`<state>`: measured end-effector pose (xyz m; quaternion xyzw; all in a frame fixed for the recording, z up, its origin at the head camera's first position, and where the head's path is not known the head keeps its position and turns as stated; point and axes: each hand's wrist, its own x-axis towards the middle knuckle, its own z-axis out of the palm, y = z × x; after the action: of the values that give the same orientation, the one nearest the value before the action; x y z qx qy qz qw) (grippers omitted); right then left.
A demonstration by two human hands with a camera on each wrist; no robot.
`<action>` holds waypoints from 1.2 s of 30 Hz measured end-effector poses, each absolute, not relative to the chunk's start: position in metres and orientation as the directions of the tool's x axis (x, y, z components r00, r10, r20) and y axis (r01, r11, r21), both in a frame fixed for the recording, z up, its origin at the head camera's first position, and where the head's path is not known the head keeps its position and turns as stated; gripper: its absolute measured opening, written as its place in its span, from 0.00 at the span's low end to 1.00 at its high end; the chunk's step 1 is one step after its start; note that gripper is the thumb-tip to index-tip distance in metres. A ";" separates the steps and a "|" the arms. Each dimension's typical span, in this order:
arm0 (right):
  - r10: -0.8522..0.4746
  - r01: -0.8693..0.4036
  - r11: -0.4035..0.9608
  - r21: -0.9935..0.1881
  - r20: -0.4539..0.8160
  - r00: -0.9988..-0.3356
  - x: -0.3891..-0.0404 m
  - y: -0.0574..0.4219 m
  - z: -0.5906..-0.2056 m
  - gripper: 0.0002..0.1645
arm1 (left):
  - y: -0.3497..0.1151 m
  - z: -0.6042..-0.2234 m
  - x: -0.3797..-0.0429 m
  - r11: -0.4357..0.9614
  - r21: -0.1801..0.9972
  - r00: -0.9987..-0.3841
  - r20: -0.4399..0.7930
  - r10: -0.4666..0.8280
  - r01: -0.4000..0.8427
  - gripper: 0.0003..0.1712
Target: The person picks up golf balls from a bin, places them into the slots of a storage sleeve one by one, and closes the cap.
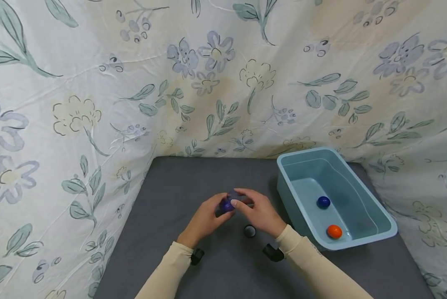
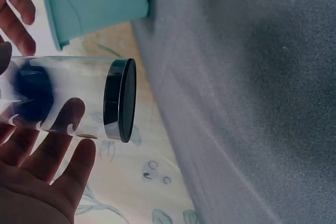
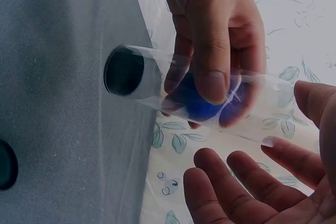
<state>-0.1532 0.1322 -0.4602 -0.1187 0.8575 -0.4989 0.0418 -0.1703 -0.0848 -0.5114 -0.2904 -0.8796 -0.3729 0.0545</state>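
A clear plastic tube with a black cap on its lower end is held above the table between both hands. Inside the tube is a blue ball. My left hand grips the tube around its middle, thumb on one side and fingers on the other. With thumb and index finger, my right hand pinches the tube's uncapped upper rim; its other fingers are spread apart from the tube. A loose black lid lies on the table below the right hand.
To the right stands a light-blue plastic bin with a dark blue ball and an orange ball on its floor. Grey cloth covers the table. A flower-patterned curtain hangs behind and along the sides.
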 end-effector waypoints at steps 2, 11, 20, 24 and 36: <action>-0.247 -0.166 0.485 -0.858 0.047 -0.968 -0.154 0.133 -0.458 0.30 | -0.085 -0.511 -0.170 0.562 0.612 -0.823 0.312 0.474 0.556 0.29; -0.251 -0.187 0.517 -0.835 0.061 -0.966 -0.158 0.141 -0.446 0.32 | -0.087 -0.512 -0.171 0.584 0.646 -0.858 0.242 0.453 0.491 0.29; -0.218 -0.208 0.520 -0.829 0.106 -0.970 -0.171 0.165 -0.430 0.32 | -0.087 -0.515 -0.171 0.584 0.648 -0.859 0.244 0.450 0.490 0.29; -0.188 -0.210 0.537 -0.817 0.126 -0.974 -0.176 0.181 -0.421 0.32 | -0.086 -0.515 -0.171 0.583 0.648 -0.858 0.237 0.456 0.490 0.30; -0.088 -0.178 0.598 -0.781 0.157 -0.984 -0.184 0.233 -0.396 0.34 | -0.086 -0.517 -0.171 0.581 0.671 -0.869 0.208 0.449 0.461 0.29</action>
<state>-0.1841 0.2329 -0.3957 -0.0747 0.8924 -0.4421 -0.0511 -0.1709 -0.0863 -0.5171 -0.2559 -0.8890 -0.3796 0.0078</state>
